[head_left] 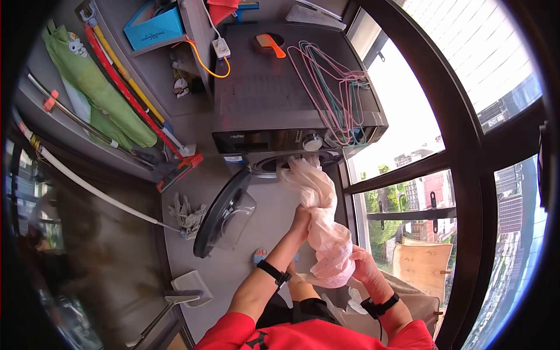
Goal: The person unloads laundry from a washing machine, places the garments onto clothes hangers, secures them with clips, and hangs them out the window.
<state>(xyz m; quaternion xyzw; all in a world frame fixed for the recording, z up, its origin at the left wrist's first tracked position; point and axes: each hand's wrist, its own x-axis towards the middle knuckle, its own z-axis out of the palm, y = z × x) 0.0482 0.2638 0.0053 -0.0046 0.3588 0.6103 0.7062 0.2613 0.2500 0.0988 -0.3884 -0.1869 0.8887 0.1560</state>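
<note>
A long bunched pale pink cloth (pixel 326 219) runs from the round opening of a dark front-loading washing machine (pixel 256 119) toward my body. Around the left side of the cloth's middle is my left hand (pixel 301 223), closed on it, its fingers partly hidden behind the folds. Lower down, my right hand (pixel 364 263) grips the gathered near end from the right. The far end of the cloth lies at the drum opening. The machine's round door (pixel 219 213) hangs open to the left. What exact item the cloth is I cannot tell.
Wire hangers (pixel 332 87) and an orange-handled brush (pixel 271 45) lie on the machine. A mop (pixel 185 217), a squeegee (pixel 181 172) and a dustpan (pixel 192 287) stand at left. Windows (pixel 408 198) line the right. A beige fabric (pixel 417 297) is at lower right.
</note>
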